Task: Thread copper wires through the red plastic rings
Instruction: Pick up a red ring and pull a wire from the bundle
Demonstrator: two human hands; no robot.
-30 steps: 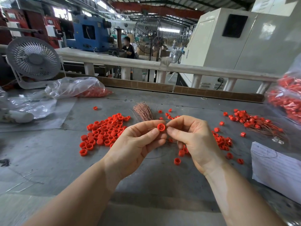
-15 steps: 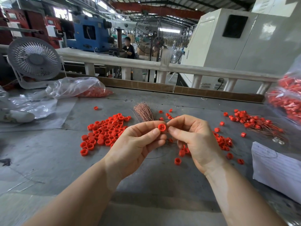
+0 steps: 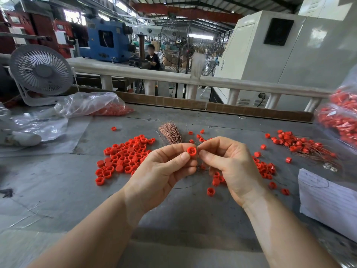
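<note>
The left hand (image 3: 162, 171) pinched a red ring (image 3: 191, 151) between thumb and forefinger, holding it above the table (image 3: 58, 190). The ring sat at the fingertips, right between the two hands, and its open face with the small cross-shaped web pointed back up toward the camera, so its axis ran roughly from the person toward the far rail. The right hand (image 3: 229, 167) was just beside it, thumb and forefinger pressed together close to the ring's right edge; it seemed to be pinching a fine wire, though the strand itself was too thin to make out there. A faint dark loop of wire (image 3: 185, 187) hung below the hands against the table.

Beyond the left hand's fingertips lay a bundle of copper wires (image 3: 171, 132), its splayed end pointing away from the person and its long axis running front to back. To the left of the left hand was a dense pile of loose rings (image 3: 123, 157). Under and to the right of the right hand lay scattered rings (image 3: 264, 169), and farther right a heap of rings with wires already through them (image 3: 303, 146), the wire tails fanning out to the right. A sheet of paper (image 3: 326, 198) lay near the right forearm
</note>
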